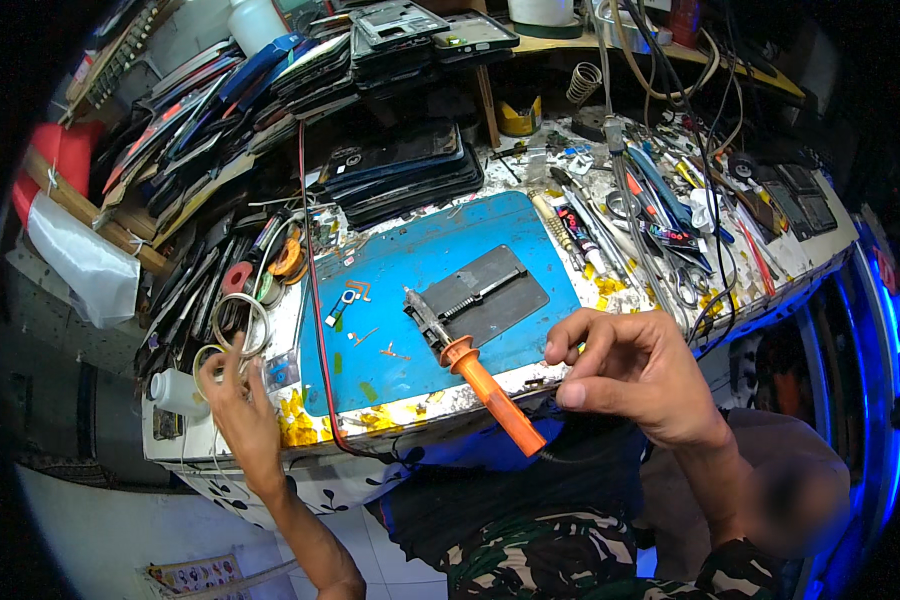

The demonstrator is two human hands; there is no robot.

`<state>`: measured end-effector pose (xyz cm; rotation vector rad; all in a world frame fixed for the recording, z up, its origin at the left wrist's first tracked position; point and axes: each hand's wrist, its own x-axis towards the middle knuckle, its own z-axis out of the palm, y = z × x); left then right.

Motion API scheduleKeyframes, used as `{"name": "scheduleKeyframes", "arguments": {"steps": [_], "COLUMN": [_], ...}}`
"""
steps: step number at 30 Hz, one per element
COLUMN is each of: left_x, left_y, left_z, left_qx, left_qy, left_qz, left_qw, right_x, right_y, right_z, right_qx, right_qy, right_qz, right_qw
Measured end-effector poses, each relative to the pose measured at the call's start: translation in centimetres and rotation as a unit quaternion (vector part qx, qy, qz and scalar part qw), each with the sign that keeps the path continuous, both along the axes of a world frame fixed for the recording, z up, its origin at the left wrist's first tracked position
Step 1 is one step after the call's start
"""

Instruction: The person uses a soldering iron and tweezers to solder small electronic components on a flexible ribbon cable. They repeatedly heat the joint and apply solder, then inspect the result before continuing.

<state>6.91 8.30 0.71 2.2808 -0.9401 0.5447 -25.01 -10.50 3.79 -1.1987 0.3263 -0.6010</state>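
Observation:
My left hand [242, 415] is at the bench's left front, its fingers apart and stretched toward a looped pale cable [254, 338]. The fingertips overlap the loops; whether they touch them is unclear. Beside that hand stands a small white bottle [173, 388]. My right hand [638, 378] hovers over the front edge with curled fingers, a gap between thumb and forefinger and nothing seen in it. Between the hands lies an orange-handled soldering iron [498, 405], its metal end on a blue mat [410, 250] and its handle past the bench edge. A dark flat plate [510, 300] lies beside its metal end.
Small orange flex pieces [358, 290] lie on the mat. Stacked dark phone-like panels [405, 175] stand behind it. Pens, tubes [580, 235] and pliers-like tools crowd the right. A red-black wire [312, 270] crosses the mat's left side. Another person [795, 490] is at lower right.

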Motion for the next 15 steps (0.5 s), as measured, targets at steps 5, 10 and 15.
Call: {"name": "scheduleKeyframes", "arguments": {"steps": [5,10,15], "left_x": [-5.2,-12.9,-13.9], "left_y": [-0.9,-2.3,-4.0], "left_z": [3.0,4.4,5.5], "left_qx": [-0.119,-0.184,-0.167], "left_qy": [-0.109,-0.100,-0.141], "left_qz": [-0.062,-0.419,-0.462], "left_qw": [0.985,0.884,0.860], "right_x": [0.2,1.1,1.3], "right_y": [0.8,1.5,2.1], "right_z": [1.2,1.3,1.2], "right_qx": [0.061,0.060,0.076], "right_qy": [0.013,0.002,-0.018], "right_qz": [0.019,0.080,0.125], "right_qw": [0.998,0.995,0.989]}}
